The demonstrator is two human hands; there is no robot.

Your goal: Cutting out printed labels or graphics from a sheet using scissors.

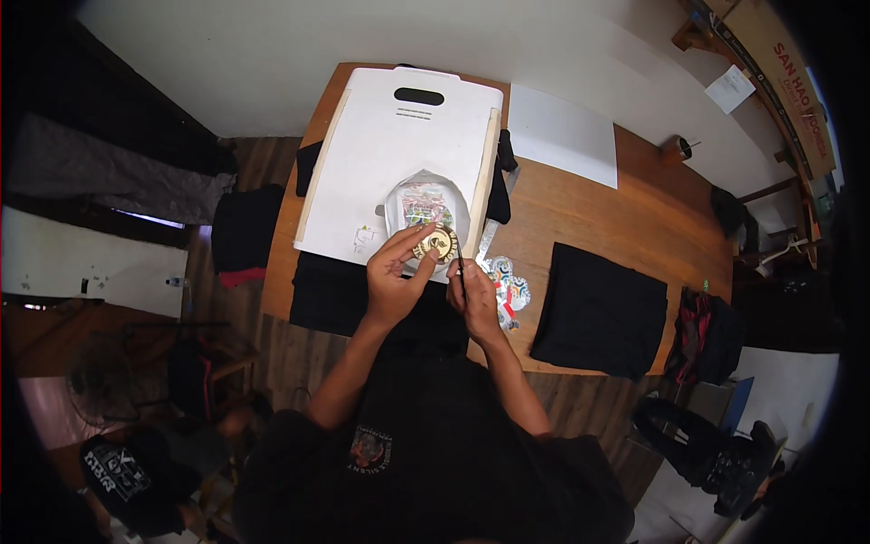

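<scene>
A round sticker point(435, 243) is pinched by the left hand point(395, 283); a thin tool point(460, 263) is gripped by the right hand point(475, 304), at three o'clock. A slip could tear the sticker.

Left hand point(391, 276) pinches a round gold-and-black sticker point(436, 243) over a clear printed film sheet point(426, 204) on a white board point(399, 154); right hand point(475, 295) grips a thin dark tool point(459, 263). Folded black cloth point(600, 308) lies apart on the wooden tabletop point(580, 218).
</scene>
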